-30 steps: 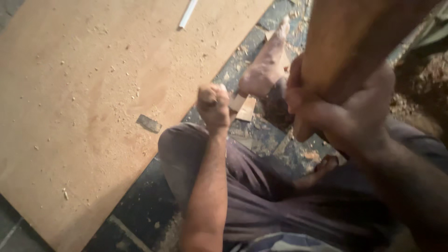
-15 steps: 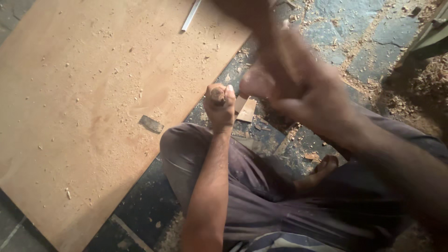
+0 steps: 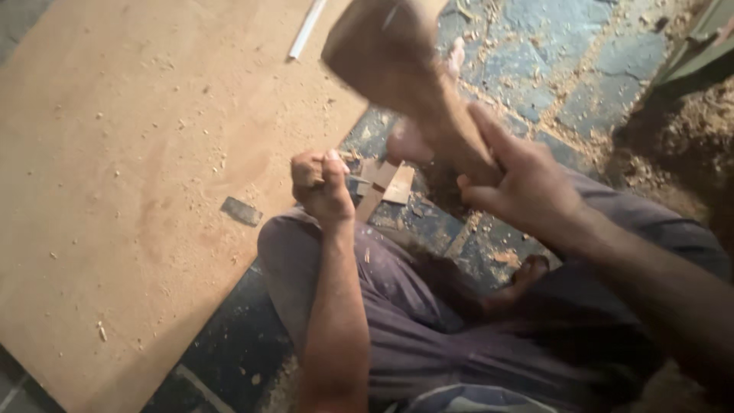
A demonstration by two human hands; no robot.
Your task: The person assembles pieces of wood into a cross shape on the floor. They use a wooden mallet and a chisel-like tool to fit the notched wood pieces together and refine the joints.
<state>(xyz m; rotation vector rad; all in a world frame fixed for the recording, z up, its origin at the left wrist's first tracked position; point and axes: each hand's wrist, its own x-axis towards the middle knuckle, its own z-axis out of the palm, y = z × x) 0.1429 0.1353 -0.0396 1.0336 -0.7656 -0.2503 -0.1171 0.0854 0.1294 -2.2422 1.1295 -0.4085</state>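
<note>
My left hand (image 3: 321,183) is closed in a fist around a thin tool, most likely a chisel, whose tip points at small flat wood pieces (image 3: 390,183) on the floor. My right hand (image 3: 527,187) grips the handle of a wooden mallet (image 3: 386,57). Its blurred head hangs above and to the right of my left fist. My bare foot (image 3: 409,141) rests just behind the wood pieces. I sit on the floor with my knee under my left forearm.
A large plywood sheet (image 3: 138,153) dusted with chips covers the floor at left, with a small dark flat piece (image 3: 241,212) near its edge. A white tube (image 3: 306,29) lies at its top. Sawdust (image 3: 673,160) is heaped at right on the dark stone floor.
The mallet was close to the camera at upper right; it has swung left and down toward my left fist. My left hand has stayed over the wood pieces.
</note>
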